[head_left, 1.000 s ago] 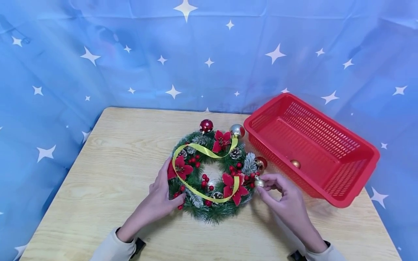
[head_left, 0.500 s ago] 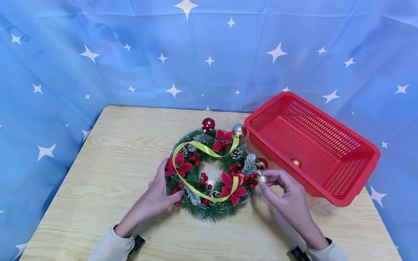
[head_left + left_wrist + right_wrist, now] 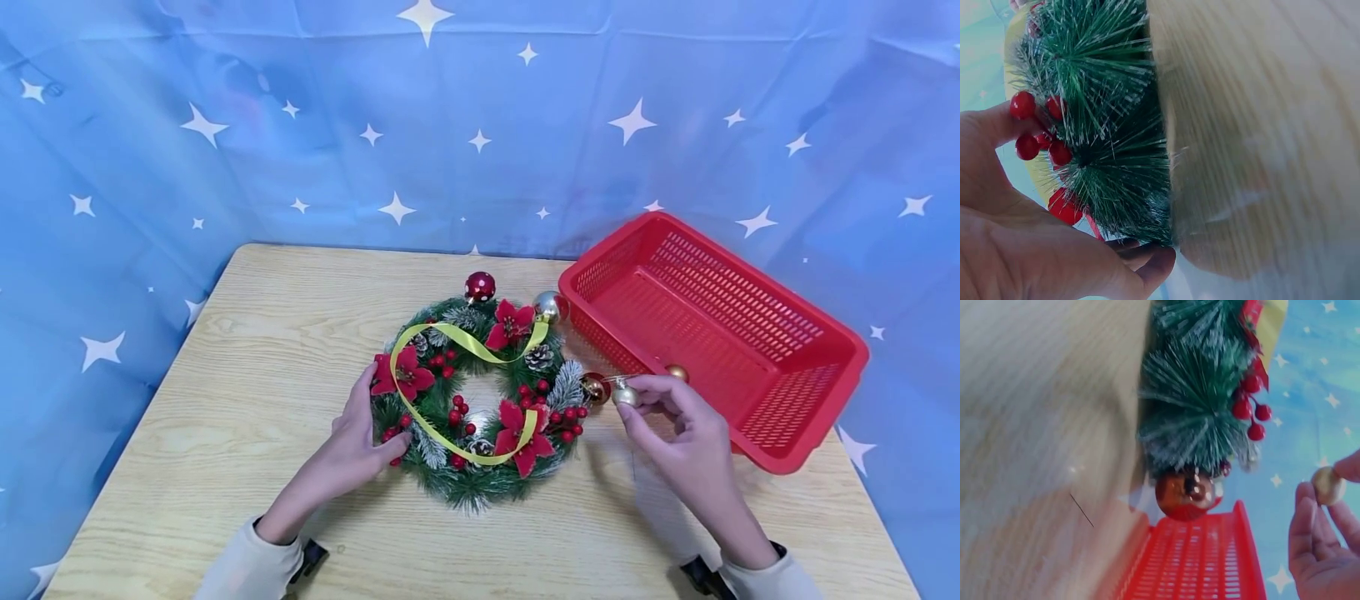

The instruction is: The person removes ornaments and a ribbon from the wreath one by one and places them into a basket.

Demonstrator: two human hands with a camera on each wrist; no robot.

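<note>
Small gold bauble comes off the wreath

The right hand (image 3: 686, 433) pinches the gold bauble (image 3: 625, 395), now drawn clear of the Christmas wreath (image 3: 472, 392) toward the red basket (image 3: 817, 392); the left hand (image 3: 352, 446) grips the wreath's edge on the worktop (image 3: 247, 358).

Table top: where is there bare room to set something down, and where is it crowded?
Bare wood lies left of the wreath toward the table edge, and along the near edge between the two sleeves. It is crowded on the right, where the right hand pinches a small bauble between wreath and red basket.
</note>
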